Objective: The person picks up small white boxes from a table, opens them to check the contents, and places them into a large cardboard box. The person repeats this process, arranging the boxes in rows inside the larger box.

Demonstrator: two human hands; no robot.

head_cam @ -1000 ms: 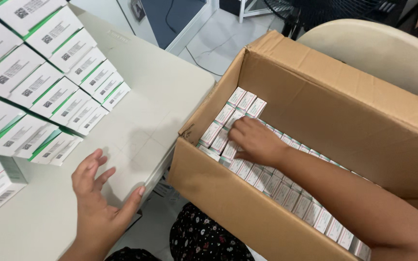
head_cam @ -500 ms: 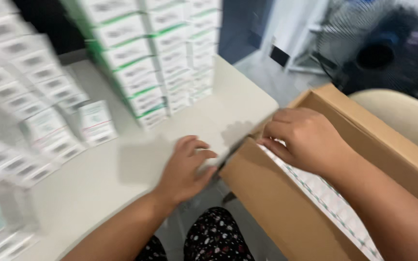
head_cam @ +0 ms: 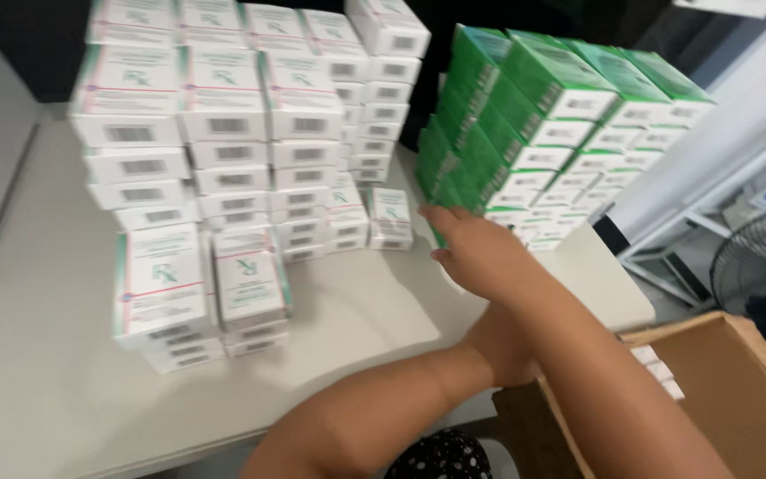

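Already my right hand (head_cam: 480, 253) rests, fingers loosely curled and holding nothing I can see, against the green-and-white box stack (head_cam: 543, 133) just ahead, my left hand (head_cam: 498, 346) is hidden beneath my forearm, and small boxes (head_cam: 658, 368) remain in the carton (head_cam: 738, 399) behind

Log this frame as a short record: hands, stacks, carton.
right hand: reaching across the table, fingers at the foot of the green-and-white box stack; grip hidden
left hand: mostly hidden under the right forearm, at the table edge
white box stacks: left and centre, several tiers
cardboard carton: lower right, open, small boxes inside
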